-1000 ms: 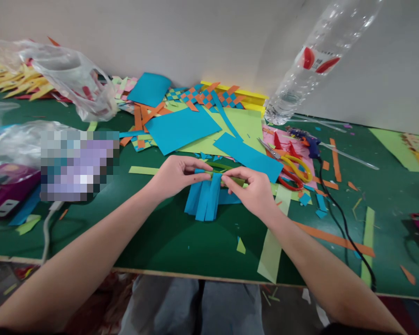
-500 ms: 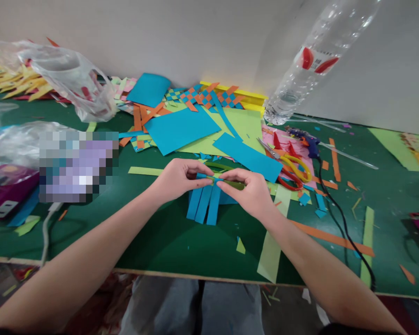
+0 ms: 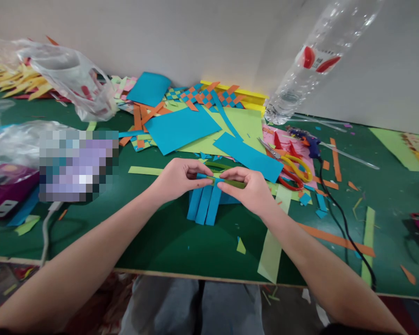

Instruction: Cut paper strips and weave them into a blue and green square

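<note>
Paper in both pinches: left hand [image 3: 177,179] is nearly closing thumb to finger on the blue strips [image 3: 204,204], which are hanging left of the scissors [image 3: 287,159]. Right hand [image 3: 253,190] is pinching likewise on strips and green band [image 3: 235,184], probably keeping them aligned. Against a second ago, strips are fanning more evenly, hands sitting closer.

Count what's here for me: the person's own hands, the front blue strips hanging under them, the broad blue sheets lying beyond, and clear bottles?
Hands: 2
Front blue strips: 3
Broad blue sheets: 3
Clear bottle: 1
Total: 9
</note>
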The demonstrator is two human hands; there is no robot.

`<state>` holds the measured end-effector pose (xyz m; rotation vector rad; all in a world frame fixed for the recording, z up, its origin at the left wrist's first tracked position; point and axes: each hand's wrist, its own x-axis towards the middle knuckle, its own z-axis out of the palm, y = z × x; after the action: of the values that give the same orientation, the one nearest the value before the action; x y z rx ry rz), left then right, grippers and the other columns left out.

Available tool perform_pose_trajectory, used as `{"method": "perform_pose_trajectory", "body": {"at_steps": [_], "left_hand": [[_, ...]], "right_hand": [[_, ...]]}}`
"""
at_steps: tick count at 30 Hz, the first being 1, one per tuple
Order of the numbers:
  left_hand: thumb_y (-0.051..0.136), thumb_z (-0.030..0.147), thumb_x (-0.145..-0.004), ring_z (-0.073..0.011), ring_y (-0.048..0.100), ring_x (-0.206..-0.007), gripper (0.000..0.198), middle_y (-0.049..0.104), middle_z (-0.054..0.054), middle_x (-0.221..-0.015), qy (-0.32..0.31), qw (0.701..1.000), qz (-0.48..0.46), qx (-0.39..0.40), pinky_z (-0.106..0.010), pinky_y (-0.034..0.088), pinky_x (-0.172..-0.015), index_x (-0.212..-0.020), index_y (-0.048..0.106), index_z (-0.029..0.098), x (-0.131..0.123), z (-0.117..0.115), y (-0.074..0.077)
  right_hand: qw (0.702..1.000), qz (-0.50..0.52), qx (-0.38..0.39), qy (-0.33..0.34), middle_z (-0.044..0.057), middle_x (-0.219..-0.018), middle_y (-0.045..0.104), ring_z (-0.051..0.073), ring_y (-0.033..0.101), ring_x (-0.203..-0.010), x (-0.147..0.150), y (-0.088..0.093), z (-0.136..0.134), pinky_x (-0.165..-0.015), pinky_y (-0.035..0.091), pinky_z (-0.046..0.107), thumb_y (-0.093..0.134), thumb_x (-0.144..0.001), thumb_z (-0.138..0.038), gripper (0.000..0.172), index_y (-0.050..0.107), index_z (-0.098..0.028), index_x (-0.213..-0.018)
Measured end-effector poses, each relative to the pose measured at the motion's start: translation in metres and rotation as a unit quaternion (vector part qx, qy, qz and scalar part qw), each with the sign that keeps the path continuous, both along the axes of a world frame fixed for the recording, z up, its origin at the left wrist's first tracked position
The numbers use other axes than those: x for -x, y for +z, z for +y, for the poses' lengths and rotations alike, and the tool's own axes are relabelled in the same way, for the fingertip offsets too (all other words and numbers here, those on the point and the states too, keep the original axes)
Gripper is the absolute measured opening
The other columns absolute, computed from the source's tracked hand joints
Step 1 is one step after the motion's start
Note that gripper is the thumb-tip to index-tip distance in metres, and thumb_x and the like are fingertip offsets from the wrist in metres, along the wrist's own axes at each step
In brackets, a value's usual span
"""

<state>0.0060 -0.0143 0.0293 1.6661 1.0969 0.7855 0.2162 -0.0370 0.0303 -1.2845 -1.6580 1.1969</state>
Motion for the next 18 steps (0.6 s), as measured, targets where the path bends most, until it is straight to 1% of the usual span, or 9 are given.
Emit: {"method": "perform_pose_trajectory", "body": {"at_steps": [2, 6, 9, 18], "left_hand": [[0.075, 0.031, -0.073, -0.0106, 0.066, -0.065, 0.019, 0.074, -0.003, -0.08, -0.002, 1.0, 0.006, 0.003, -0.017, 0.054, -0.056, -0.085, 0.072, 0.017, -0.0005, -0.0005, 0.0006], [0.076, 0.034, -0.072, -0.0132, 0.068, -0.069, 0.022, 0.074, -0.004, -0.083, -0.012, 1.0, 0.005, 0.005, -0.02, 0.056, -0.061, -0.085, 0.073, 0.017, -0.0008, -0.0011, 0.0005], [0.076, 0.037, -0.07, -0.0154, 0.069, -0.073, 0.025, 0.074, -0.005, -0.085, -0.018, 1.0, -0.002, 0.01, -0.023, 0.057, -0.063, -0.085, 0.073, 0.018, -0.0007, -0.001, -0.0002], [0.076, 0.037, -0.071, -0.0167, 0.071, -0.076, 0.024, 0.075, -0.005, -0.085, -0.029, 0.999, 0.003, 0.023, -0.024, 0.058, -0.066, -0.084, 0.072, 0.017, 0.0, -0.0014, 0.0011]], "right_hand": [[1.0, -0.004, 0.007, 0.006, 0.006, -0.092, 0.074, 0.019, 0.069, -0.083, -0.0002, 0.0009, 0.0002, -0.075, 0.057, 0.033, 0.072, -0.075, -0.041, 0.026, 0.071, -0.02, -0.092], [1.0, -0.004, 0.003, 0.018, 0.004, -0.08, 0.074, 0.016, 0.068, -0.072, 0.0003, 0.0027, -0.0002, -0.069, 0.057, 0.032, 0.07, -0.077, -0.039, 0.02, 0.073, -0.021, -0.084], [1.0, 0.002, -0.002, 0.022, 0.002, -0.075, 0.072, 0.016, 0.067, -0.067, 0.0006, 0.0036, -0.0008, -0.065, 0.056, 0.032, 0.07, -0.078, -0.038, 0.018, 0.072, -0.021, -0.079], [1.0, 0.007, -0.001, 0.027, 0.002, -0.077, 0.073, 0.015, 0.067, -0.069, 0.0011, 0.0023, -0.0011, -0.067, 0.056, 0.03, 0.071, -0.076, -0.035, 0.015, 0.072, -0.02, -0.079]]}}
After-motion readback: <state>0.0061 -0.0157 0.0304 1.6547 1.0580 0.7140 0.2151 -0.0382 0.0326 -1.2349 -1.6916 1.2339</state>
